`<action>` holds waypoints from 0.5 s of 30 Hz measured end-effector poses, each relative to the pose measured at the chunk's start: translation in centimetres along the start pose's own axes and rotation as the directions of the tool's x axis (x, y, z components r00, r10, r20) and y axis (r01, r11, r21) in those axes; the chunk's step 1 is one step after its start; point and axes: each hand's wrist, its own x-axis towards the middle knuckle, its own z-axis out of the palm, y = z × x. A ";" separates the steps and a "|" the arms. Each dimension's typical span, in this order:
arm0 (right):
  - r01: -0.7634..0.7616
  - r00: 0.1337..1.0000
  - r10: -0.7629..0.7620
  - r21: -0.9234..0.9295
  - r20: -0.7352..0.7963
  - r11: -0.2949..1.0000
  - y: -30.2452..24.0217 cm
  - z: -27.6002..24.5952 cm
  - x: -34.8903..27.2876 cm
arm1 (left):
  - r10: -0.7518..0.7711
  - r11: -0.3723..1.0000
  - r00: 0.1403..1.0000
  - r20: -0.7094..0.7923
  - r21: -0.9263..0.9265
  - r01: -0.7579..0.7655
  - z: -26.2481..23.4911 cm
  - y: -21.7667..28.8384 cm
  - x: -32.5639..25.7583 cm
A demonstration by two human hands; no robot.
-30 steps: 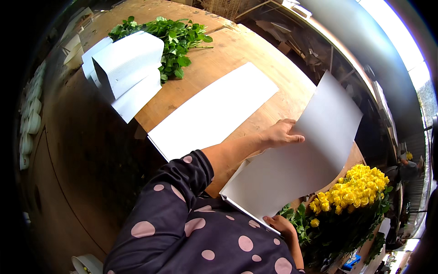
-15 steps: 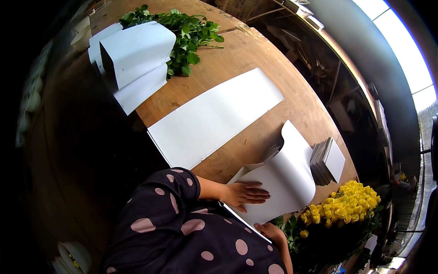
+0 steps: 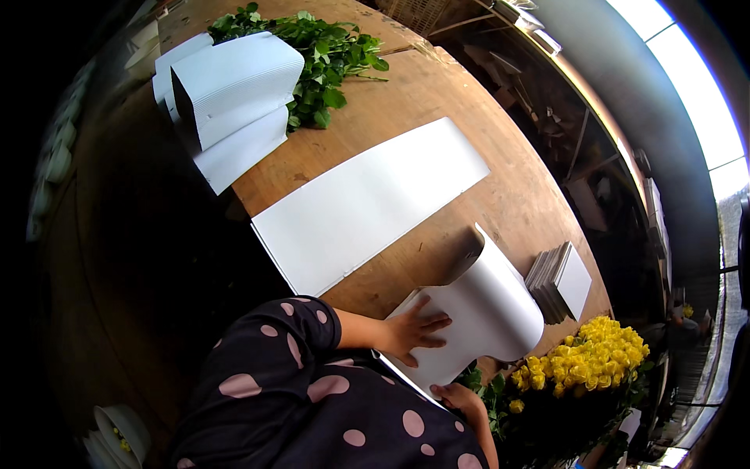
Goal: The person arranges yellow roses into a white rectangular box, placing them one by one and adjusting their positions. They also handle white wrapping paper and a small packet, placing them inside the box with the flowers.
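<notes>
A white sheet of card (image 3: 494, 306) lies at the table's near edge, its far part curling up and over into a loose roll. My left hand (image 3: 414, 332) rests flat on top of it with the fingers spread. At the sheet's near right corner, my right hand (image 3: 462, 399) pinches the edge, thumb on top; the fingers underneath are hidden. Beyond my left hand, a long flat white sheet (image 3: 375, 205) lies across the wooden table.
A stack of small white cards (image 3: 559, 281) stands right of the curled sheet. Yellow roses (image 3: 590, 359) crowd the table's right end. Folded corrugated white card (image 3: 234, 90) and green leafy stems (image 3: 328, 66) lie at the far left. Shelving (image 3: 562, 117) runs behind the wooden table (image 3: 437, 86).
The curled end of the sheet has sunk lower. My left hand has shifted slightly left and its fingers have spread. My right hand stays at the edge, a little further left.
</notes>
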 end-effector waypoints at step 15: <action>0.076 0.019 -0.934 -0.931 -0.357 0.357 -18.1 -0.5 -8.7 | -0.011 0.999 0.995 0.104 0.050 0.006 -1.5 0.3 0.5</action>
